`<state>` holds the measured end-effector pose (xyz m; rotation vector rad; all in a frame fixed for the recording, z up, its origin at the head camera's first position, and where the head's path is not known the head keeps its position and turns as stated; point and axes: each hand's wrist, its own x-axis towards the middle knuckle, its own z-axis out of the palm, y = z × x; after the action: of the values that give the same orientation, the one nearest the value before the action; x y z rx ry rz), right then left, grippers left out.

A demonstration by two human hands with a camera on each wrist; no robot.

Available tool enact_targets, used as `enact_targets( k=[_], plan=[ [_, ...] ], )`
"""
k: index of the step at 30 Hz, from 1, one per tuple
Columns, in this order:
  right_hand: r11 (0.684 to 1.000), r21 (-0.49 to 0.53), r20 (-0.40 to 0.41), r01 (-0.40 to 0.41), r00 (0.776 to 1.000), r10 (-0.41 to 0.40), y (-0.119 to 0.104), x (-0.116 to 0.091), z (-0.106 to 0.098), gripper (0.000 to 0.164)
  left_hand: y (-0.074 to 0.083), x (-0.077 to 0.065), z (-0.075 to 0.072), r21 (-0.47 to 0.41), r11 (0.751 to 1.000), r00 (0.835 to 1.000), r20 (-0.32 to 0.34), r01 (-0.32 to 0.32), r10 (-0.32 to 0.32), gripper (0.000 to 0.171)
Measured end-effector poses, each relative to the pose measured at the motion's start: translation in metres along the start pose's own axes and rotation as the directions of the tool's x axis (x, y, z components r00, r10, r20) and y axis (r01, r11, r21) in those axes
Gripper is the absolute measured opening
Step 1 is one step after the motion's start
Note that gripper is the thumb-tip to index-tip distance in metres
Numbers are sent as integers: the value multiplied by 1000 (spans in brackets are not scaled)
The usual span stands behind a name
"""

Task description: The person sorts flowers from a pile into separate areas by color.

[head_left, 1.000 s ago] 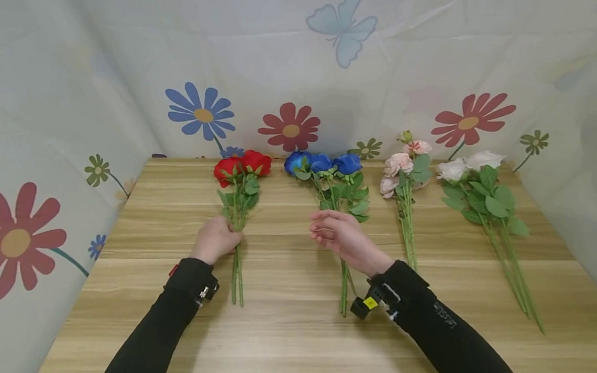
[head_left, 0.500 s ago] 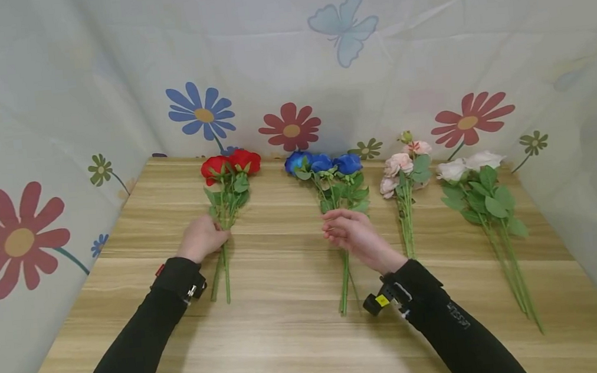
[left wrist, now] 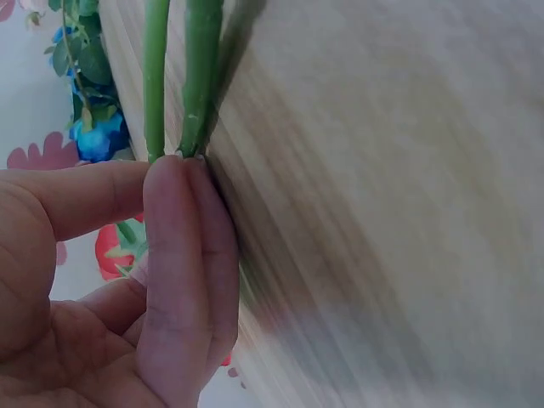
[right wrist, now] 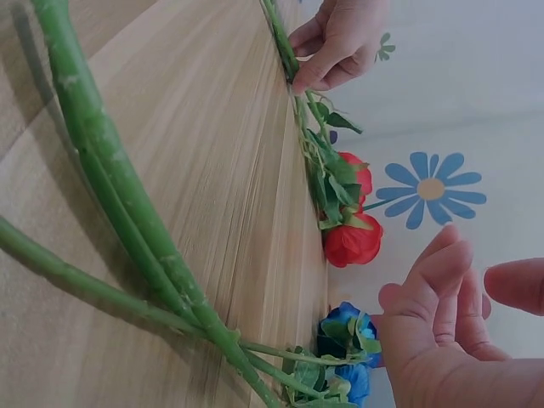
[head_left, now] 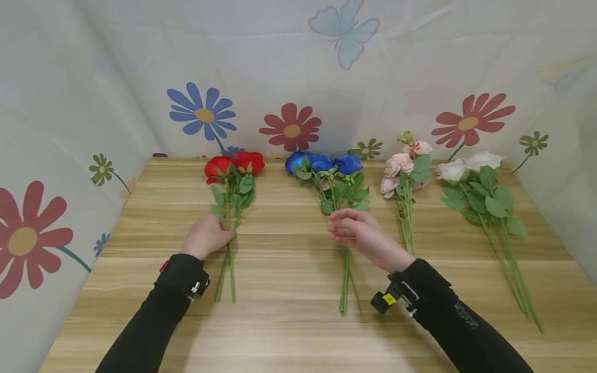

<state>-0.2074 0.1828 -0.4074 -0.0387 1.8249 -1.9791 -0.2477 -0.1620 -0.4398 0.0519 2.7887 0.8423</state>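
On the left of the head view, my left hand pinches the stems of the red roses. Two green stems come out at its fingertips in the left wrist view. The red blooms lie toward the back edge of the table. My right hand hovers over the stems of the blue roses, partly covering them in the head view. In the right wrist view its thumb and fingers stand apart with nothing between them. The blue roses' stems cross on the wood beside it.
Pale pink roses lie just right of my right hand, and white roses lie farther right. All rest on a wooden table. A flower-printed cloth hangs behind and at both sides.
My left hand shifted left with the red roses, then slightly back right; their stems spread apart. My right hand moved a little to the right. The other flowers stayed in place.
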Motion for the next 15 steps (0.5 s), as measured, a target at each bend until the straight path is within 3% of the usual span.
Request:
enact_targets(
  k=[8,15],
  plan=[
    [1000,-28,0,-8,1000,8,0,0,-3,30,6,1,3,-41,999,1000,9,-6,6,30],
    [999,-36,2,-14,1000,15,-1,0,-5,24,4,-1,3,-25,1000,1000,0,0,0,30]
  ],
)
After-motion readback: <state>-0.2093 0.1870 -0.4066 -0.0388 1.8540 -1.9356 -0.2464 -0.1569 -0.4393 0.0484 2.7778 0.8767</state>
